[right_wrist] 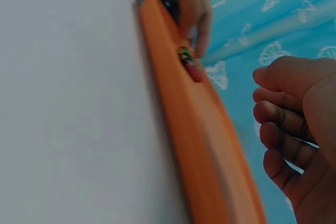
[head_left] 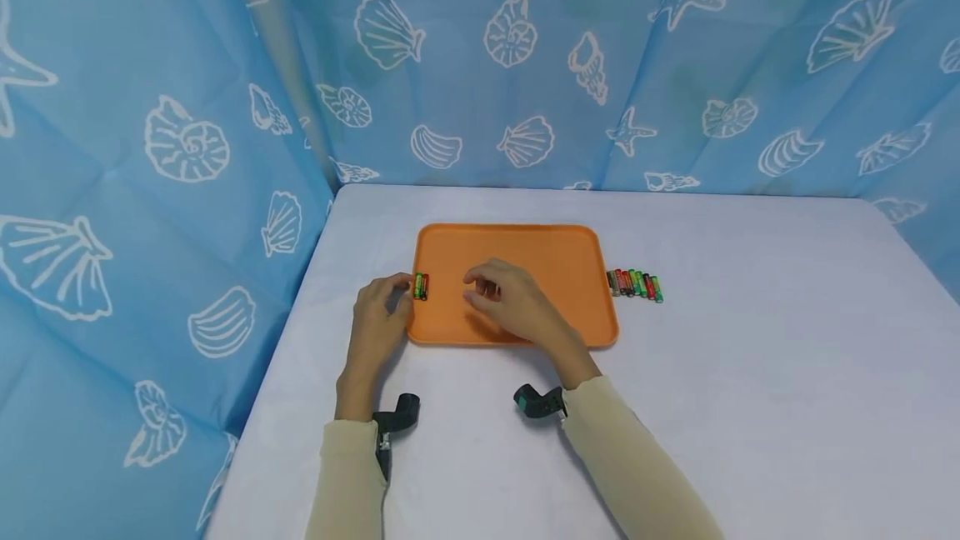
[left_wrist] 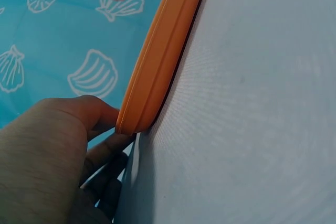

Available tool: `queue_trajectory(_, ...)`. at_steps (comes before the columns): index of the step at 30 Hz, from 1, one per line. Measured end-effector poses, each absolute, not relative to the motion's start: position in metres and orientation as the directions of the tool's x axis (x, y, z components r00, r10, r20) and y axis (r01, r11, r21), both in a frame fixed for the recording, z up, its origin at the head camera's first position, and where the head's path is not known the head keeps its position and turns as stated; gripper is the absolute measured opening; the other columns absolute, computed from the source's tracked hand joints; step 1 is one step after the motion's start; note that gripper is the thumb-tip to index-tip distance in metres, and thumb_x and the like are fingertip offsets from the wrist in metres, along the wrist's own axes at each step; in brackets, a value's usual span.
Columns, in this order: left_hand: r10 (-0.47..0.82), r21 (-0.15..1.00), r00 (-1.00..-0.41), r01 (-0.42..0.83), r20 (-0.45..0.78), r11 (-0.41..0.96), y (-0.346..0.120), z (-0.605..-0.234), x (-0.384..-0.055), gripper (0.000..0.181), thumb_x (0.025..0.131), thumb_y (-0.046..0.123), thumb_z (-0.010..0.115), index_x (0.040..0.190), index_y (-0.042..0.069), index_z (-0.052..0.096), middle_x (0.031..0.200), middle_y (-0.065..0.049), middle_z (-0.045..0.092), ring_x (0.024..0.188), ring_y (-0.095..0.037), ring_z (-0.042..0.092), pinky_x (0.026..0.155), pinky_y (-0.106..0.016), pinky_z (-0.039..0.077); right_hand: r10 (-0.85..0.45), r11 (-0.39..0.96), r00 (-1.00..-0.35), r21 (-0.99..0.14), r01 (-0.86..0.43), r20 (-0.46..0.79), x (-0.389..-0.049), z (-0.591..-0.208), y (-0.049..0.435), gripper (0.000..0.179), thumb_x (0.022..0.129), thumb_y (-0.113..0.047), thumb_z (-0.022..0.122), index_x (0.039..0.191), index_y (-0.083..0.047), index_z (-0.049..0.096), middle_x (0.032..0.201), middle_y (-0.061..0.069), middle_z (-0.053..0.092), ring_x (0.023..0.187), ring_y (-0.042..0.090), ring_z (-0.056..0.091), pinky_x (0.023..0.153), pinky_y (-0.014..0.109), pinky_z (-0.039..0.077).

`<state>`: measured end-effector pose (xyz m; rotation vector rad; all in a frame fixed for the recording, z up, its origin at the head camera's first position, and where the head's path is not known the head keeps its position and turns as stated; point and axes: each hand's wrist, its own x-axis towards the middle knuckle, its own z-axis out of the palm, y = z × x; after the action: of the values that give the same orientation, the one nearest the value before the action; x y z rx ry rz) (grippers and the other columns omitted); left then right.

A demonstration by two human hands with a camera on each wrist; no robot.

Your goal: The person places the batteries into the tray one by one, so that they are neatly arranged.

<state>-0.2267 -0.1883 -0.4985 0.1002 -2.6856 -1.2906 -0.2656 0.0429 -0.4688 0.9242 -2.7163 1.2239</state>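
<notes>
Two small batteries (head_left: 422,287), one green and one red, lie side by side against the left rim of an orange tray (head_left: 517,248). My left hand (head_left: 377,319) is at that rim, thumb and index fingertips right beside the batteries; the left wrist view shows those fingers (left_wrist: 102,114) against the tray's edge. Over the middle of the tray hovers my right hand (head_left: 513,298), its fingers (right_wrist: 278,135) loosely bent and nothing between them. The right wrist view shows the pair of batteries (right_wrist: 189,64) just inside the rim, near the left hand.
A row of several batteries (head_left: 637,284), in green, red and dark colours, lies on the white tablecloth (head_left: 750,340) just right of the tray. A blue curtain (head_left: 465,48) with white shells hangs behind and to the left. Dark wrist cameras (head_left: 401,413) sit below both hands.
</notes>
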Motion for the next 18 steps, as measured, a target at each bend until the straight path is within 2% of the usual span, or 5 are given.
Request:
queue_trajectory(9, -0.130, 0.785, -0.986, 0.003, 0.106, 0.619, -0.186, -0.496, -0.224, 0.033, 0.102, 0.020, 0.054, 0.133, 0.012, 0.060, 0.132, -0.008, 0.056, 0.138, -0.029, 0.037, 0.115, -0.051, 0.029, -0.497, 0.519, -0.801, -0.625, -0.582, 0.333, -0.251, -0.452, 0.086, 0.022, 0.094, -0.017, 0.071, 0.113, -0.006, 0.070, 0.092, -0.006, 0.056, 0.083, 0.013, 0.054, 0.073, 0.030, 0.050)
queue_trajectory(14, -0.135, 0.785, -0.984, 0.005, 0.113, 0.619, -0.186, -0.497, -0.223, 0.033, 0.102, 0.019, 0.054, 0.133, 0.011, 0.060, 0.130, -0.009, 0.057, 0.137, -0.030, 0.038, 0.114, -0.052, 0.030, -0.493, 0.542, -0.802, -0.603, -0.585, 0.336, -0.245, -0.451, 0.108, 0.023, 0.094, -0.017, 0.072, 0.114, -0.005, 0.070, 0.092, -0.005, 0.056, 0.083, 0.016, 0.055, 0.072, 0.032, 0.050)
queue_trajectory(18, -0.142, 0.781, -0.984, -0.008, 0.104, 0.624, -0.184, -0.498, -0.224, 0.033, 0.102, 0.019, 0.054, 0.133, 0.011, 0.060, 0.131, -0.008, 0.057, 0.138, -0.030, 0.037, 0.115, -0.052, 0.028, -0.470, 0.571, -0.824, -0.603, -0.558, 0.316, -0.240, -0.452, 0.127, 0.024, 0.093, -0.016, 0.072, 0.115, -0.006, 0.069, 0.093, -0.006, 0.057, 0.085, 0.012, 0.055, 0.074, 0.034, 0.053)
